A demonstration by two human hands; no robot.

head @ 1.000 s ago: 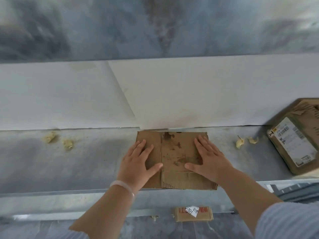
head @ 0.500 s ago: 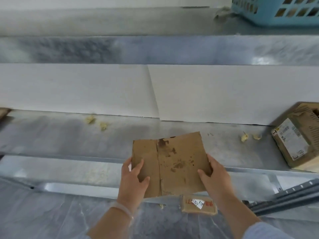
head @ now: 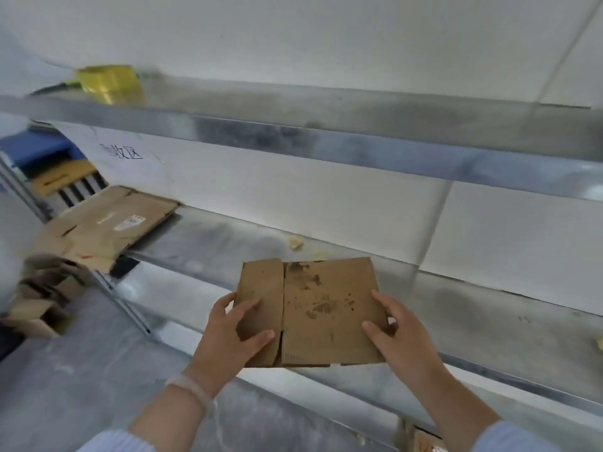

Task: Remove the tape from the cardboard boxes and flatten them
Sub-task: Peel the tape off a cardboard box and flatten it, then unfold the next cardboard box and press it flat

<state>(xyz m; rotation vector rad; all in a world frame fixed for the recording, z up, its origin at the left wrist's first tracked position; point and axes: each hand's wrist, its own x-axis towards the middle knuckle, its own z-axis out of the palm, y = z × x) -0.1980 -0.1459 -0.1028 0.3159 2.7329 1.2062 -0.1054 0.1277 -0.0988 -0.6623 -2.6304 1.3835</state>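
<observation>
Left hand [head: 235, 331] and right hand [head: 399, 334] gripping flattened box [head: 326, 308] edges; flattened stack [head: 107, 223] lying ten o'clock; stacking seemingly pending.

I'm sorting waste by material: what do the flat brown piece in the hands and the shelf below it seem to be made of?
The flattened box looks like brown corrugated cardboard, matt and stained: it shows fold creases and a ragged lower edge. The shelf looks like sheet metal, probably galvanised steel: dull grey, mottled sheen, folded front lip.
</observation>
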